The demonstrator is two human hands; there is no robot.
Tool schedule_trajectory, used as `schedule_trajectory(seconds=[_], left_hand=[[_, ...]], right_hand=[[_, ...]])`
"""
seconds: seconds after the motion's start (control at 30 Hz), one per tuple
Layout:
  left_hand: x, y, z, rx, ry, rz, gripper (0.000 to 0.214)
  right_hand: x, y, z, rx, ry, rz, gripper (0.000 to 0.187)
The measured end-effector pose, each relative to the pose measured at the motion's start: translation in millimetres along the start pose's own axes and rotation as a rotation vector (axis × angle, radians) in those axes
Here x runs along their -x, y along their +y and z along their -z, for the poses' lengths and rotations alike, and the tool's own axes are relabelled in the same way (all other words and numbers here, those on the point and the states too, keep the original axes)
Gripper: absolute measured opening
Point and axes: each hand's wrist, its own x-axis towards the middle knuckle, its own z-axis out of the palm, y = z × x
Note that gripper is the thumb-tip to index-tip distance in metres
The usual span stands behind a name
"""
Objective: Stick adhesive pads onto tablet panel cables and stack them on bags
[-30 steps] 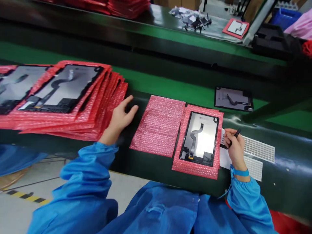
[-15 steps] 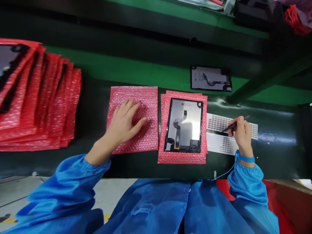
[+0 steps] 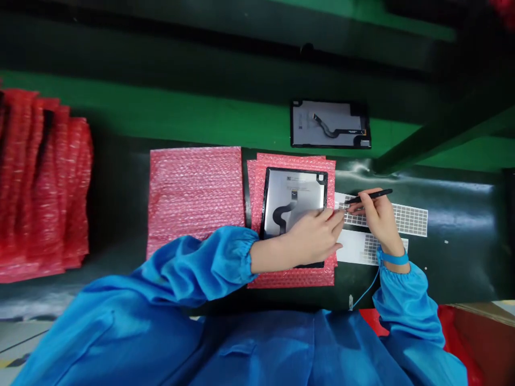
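Left-pointing tool (image 3: 380,193), near-parallel to tabletop's (image 3: 462,262) near edge, is pinched in right hand (image 3: 379,219); left hand (image 3: 316,238) is spread over pouches (image 3: 292,279).

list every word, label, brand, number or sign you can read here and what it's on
No text can be read anywhere.
Panel under the left hand: tiny marks near its far edge, too small to read.
Far panel: faint marks, too small to read.
Gridded white sheet by the right hand: small cells, no legible lettering.
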Motion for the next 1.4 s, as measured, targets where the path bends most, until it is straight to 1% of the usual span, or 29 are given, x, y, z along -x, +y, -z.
schedule_trajectory(seconds=[0.03, 0.1, 0.23, 0.37, 0.53, 0.6, 0.67, 0.73, 0.8, 0.87, 0.93, 1.03, 1.17, 1.27, 1.4], left_hand=[[0, 6, -3.2, -0.030, -0.023, 0.013, 0.054], [2, 11, -6.4, -0.060, -0.057, 0.026, 0.055], [6, 11, -3.3, -0.075, -0.075, 0.042, 0.058], [6, 12, -0.7, -0.055, -0.084, 0.063, 0.057], [6, 14, 1.3, -0.020, -0.097, 0.082, 0.057], [11, 18, 6.2, -0.012, -0.082, 0.085, 0.056], [20, 26, 13.3, 0.014, -0.033, 0.067, 0.054], [32, 34, 20.1, 0.061, 0.036, 0.053, 0.050], [44, 38, 23.6, 0.102, 0.085, 0.088, 0.048], [52, 37, 22.3, 0.113, 0.099, 0.171, 0.047], [57, 32, 17.3, 0.106, 0.080, 0.252, 0.052], [59, 22, 9.1, 0.101, 0.036, 0.309, 0.060], [56, 16, 6.6, 0.108, 0.001, 0.323, 0.062], [53, 13, 8.3, 0.100, -0.021, 0.307, 0.062], [50, 8, 9.0, 0.091, -0.038, 0.278, 0.060]], right_hand=[[1, -1, 0, 0.002, 0.001, -0.006, 0.039], [3, -4, 0, 0.012, 0.002, -0.009, 0.037], [5, -9, 1, 0.033, -0.011, -0.003, 0.034], [3, -10, 0, 0.045, 0.010, 0.009, 0.034], [1, -15, 0, -0.057, 0.047, 0.004, 0.035], [2, -19, 0, -0.101, 0.062, 0.010, 0.035], [5, -23, -3, -0.128, 0.056, 0.013, 0.035], [9, -27, -9, -0.150, 0.021, 0.002, 0.034], [14, -29, -18, -0.171, -0.024, -0.020, 0.034], [16, -30, -26, -0.180, -0.068, -0.047, 0.035], [15, -31, -33, -0.175, -0.099, -0.061, 0.037], [10, -32, -39, -0.168, -0.123, -0.050, 0.038], [1, -31, -41, -0.198, -0.151, -0.028, 0.038], [-1, -30, -41, -0.200, -0.157, -0.040, 0.041], [0, -29, -41, -0.187, -0.161, -0.061, 0.040]])
